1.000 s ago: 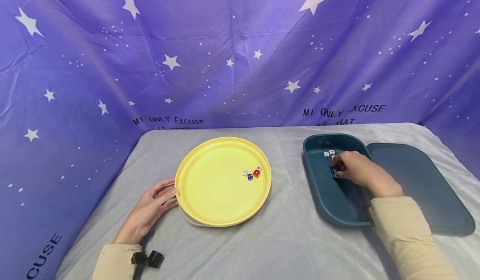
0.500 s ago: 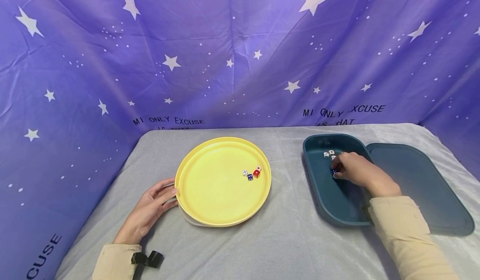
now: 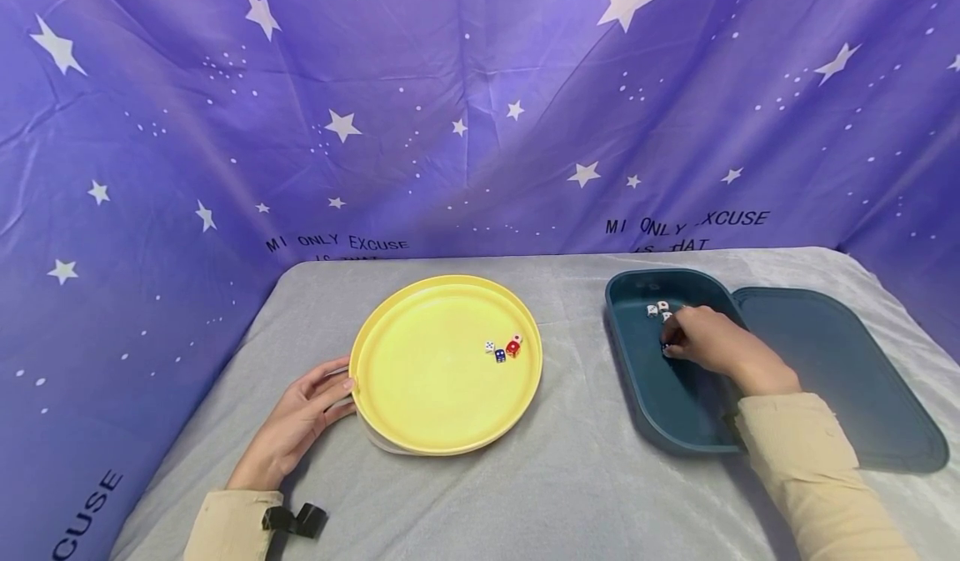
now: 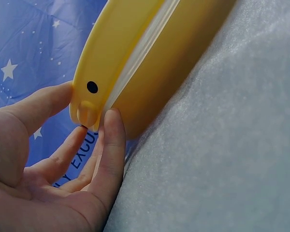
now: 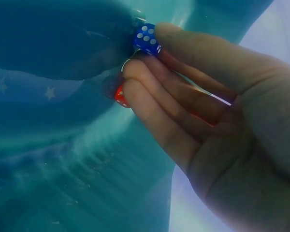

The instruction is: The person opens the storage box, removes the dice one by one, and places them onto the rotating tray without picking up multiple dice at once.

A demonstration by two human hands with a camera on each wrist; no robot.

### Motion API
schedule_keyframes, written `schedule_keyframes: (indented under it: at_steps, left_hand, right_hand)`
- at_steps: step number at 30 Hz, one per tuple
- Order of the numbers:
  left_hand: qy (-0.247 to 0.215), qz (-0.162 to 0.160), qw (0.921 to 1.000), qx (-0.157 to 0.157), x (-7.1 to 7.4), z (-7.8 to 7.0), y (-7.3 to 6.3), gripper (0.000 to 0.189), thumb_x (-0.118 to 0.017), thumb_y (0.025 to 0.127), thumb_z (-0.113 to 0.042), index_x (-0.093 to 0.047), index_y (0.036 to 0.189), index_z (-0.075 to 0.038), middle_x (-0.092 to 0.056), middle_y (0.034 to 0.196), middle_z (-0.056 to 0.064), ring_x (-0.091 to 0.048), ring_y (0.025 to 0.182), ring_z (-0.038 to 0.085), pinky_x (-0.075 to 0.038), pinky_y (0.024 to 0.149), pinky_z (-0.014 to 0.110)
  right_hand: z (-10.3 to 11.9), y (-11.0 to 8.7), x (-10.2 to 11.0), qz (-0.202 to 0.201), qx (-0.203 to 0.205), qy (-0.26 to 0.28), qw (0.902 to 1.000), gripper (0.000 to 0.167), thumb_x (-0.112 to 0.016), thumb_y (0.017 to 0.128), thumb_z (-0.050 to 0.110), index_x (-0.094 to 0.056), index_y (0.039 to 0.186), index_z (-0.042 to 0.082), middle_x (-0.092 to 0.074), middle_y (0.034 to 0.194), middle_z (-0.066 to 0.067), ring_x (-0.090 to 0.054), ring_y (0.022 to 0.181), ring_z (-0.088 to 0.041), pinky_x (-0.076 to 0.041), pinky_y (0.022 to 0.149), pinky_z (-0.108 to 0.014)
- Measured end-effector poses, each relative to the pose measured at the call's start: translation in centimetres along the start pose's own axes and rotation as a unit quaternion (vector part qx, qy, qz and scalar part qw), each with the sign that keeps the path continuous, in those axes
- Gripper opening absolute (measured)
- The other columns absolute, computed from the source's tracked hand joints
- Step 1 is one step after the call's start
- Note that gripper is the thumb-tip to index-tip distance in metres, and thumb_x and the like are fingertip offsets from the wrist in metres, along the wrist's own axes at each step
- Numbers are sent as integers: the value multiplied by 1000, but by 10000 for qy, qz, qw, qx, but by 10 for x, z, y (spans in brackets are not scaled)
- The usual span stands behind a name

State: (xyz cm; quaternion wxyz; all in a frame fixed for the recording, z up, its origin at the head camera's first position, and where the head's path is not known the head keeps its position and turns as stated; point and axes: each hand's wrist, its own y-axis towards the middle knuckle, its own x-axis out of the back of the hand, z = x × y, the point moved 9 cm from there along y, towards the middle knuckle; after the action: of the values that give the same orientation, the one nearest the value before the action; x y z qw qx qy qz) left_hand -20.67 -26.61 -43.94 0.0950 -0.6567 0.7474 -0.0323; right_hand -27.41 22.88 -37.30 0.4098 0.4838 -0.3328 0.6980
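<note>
My right hand (image 3: pixel 708 343) reaches into the dark teal tub (image 3: pixel 626 361). Its thumb and fingertips pinch a blue die (image 5: pixel 147 38) with white pips. Behind another fingertip in the right wrist view a red die (image 5: pixel 121 96) partly shows; I cannot tell whether that finger touches it. Several white dice (image 3: pixel 652 311) lie on the tub floor beyond the hand. At the left, my left hand (image 3: pixel 294 421) holds the rim of a round yellow tray (image 3: pixel 420 378), thumb on the rim, other fingertips below it and against the side. A duck-like eye and beak (image 4: pixel 87 113) mark that spot.
On the tray's right side sit a white die (image 3: pixel 490 347), a blue die (image 3: pixel 500 356), a red die (image 3: pixel 513 348) and a pale one behind it. A flat teal lid (image 3: pixel 840 369) lies right of the tub. Grey cloth (image 3: pixel 570 478) covers the table; a starry purple curtain (image 3: pixel 465 127) encloses it.
My right hand has shifted slightly toward the near side of the tub, and the blue die in it shows less in the head view. My left hand and the yellow tray have stayed still.
</note>
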Motion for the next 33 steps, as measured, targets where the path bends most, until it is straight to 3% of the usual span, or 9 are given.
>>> schedule_keyframes:
  at_steps: [33]
  left_hand:
    - [46, -39, 9999, 100, 0, 1, 2, 56, -60, 99, -10, -34, 146, 6, -65, 120, 0, -64, 110, 11, -58, 97, 35]
  right_hand:
    - [16, 3, 18, -354, 113, -113, 9992, 4, -75, 84, 3, -72, 82, 4, -69, 79, -3, -63, 72, -17, -56, 64, -41]
